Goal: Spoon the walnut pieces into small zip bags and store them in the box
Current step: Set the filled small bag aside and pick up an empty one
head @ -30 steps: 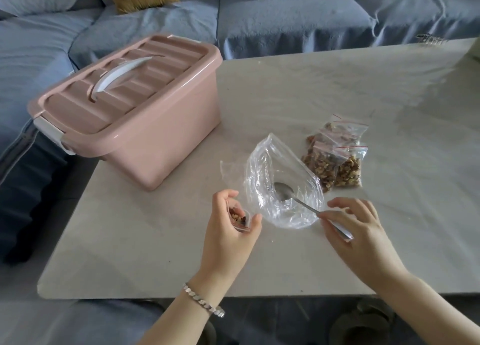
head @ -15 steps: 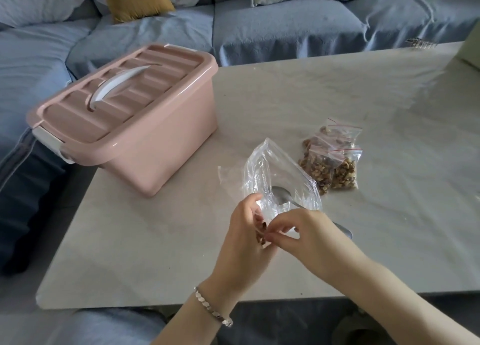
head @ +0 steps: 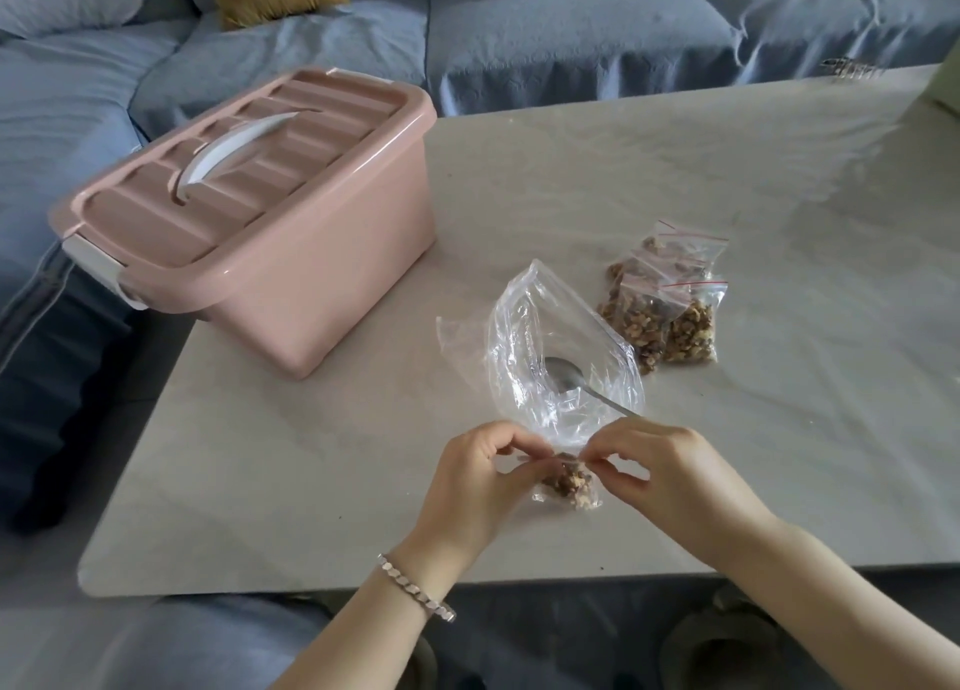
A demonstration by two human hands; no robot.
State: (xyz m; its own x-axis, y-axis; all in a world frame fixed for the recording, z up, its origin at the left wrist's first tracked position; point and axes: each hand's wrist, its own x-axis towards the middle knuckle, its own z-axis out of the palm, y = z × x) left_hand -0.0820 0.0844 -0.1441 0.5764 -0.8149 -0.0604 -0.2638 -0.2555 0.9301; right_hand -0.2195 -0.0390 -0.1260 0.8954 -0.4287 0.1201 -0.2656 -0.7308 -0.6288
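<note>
Grey table (head: pixel 727 196) carries a closed pink box (head: pixel 291 253) at far left. Clear plastic bag (head: pixel 524 336) lies at centre, filled zip bags (head: pixel 670 305) just right of it. At the near edge, left hand (head: pixel 478 487) and right hand (head: pixel 670 476) pinch the top of the small walnut bag (head: pixel 569 484) with curled fingertips. Spoon (head: pixel 566 375) rests inside the clear plastic bag.

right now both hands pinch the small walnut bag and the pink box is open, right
No: the head view shows the pink box closed, its lid on. The left hand and right hand do pinch the small walnut bag.
</note>
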